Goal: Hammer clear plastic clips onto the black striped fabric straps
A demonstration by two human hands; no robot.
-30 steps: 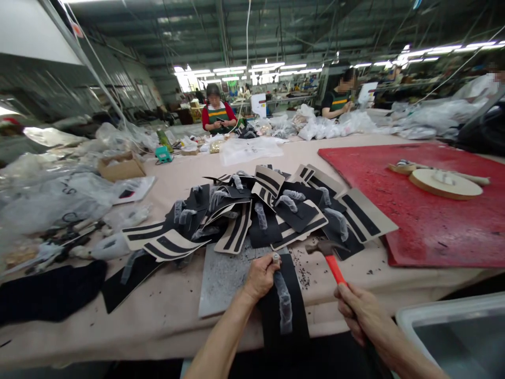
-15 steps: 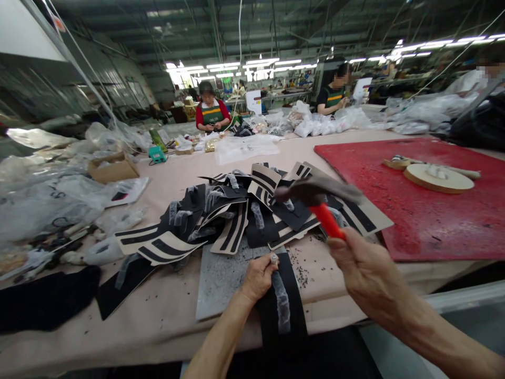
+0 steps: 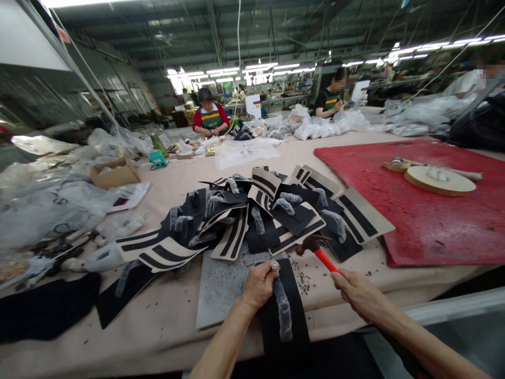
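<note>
My left hand (image 3: 260,282) is closed round a short metal punch (image 3: 275,265), whose round end shows above the fist. Below the fist lies a black panel (image 3: 294,295) with a plastic-wrapped strap (image 3: 283,310) along it. The panel rests partly on a grey plate (image 3: 215,295) and hangs past the table's front edge. My right hand (image 3: 355,289) grips the red handle of a claw hammer (image 3: 325,259). The hammer's head is just right of the punch and apart from it. The punch's lower tip is hidden by my fingers.
A heap of black and beige striped panels (image 3: 232,231) lies beyond the plate. Small black bits (image 3: 303,281) are scattered nearby. To the right is a red board (image 3: 426,226) with a tape roll (image 3: 440,180). Plastic bags (image 3: 59,205) crowd the left. Two co-workers sit across the table.
My right hand has brought the hammer down and closer to me, from above the heap to beside the punch. My left hand has stayed in place on the punch.
</note>
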